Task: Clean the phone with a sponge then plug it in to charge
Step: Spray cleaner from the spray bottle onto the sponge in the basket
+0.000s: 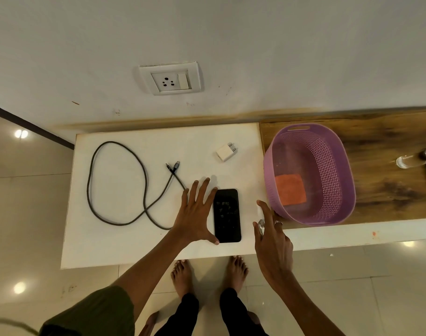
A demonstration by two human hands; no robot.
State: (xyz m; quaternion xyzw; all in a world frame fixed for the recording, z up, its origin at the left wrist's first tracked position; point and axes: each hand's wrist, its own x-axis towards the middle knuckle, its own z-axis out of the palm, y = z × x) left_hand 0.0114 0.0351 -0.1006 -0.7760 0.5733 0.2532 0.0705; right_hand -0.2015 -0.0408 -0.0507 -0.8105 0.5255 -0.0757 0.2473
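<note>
A black phone [227,215] lies flat, screen up and smudged, near the front of the white table [124,248]. My left hand [197,212] rests open just left of the phone, its thumb touching the phone's lower left corner. My right hand [271,241] hovers open to the right of the phone, fingers pointing towards the purple basket [338,166]. An orange sponge [290,190] lies inside that basket. A dark charging cable [117,183] is looped on the table's left half. A white plug adapter [225,152] lies behind the phone. A wall socket [169,80] is above the table.
The basket stands on a wooden shelf [386,190] to the right of the table. A clear bottle [415,158] lies at the shelf's far right beside a dark object. My bare feet [207,275] stand on the glossy tiled floor at the table's front edge.
</note>
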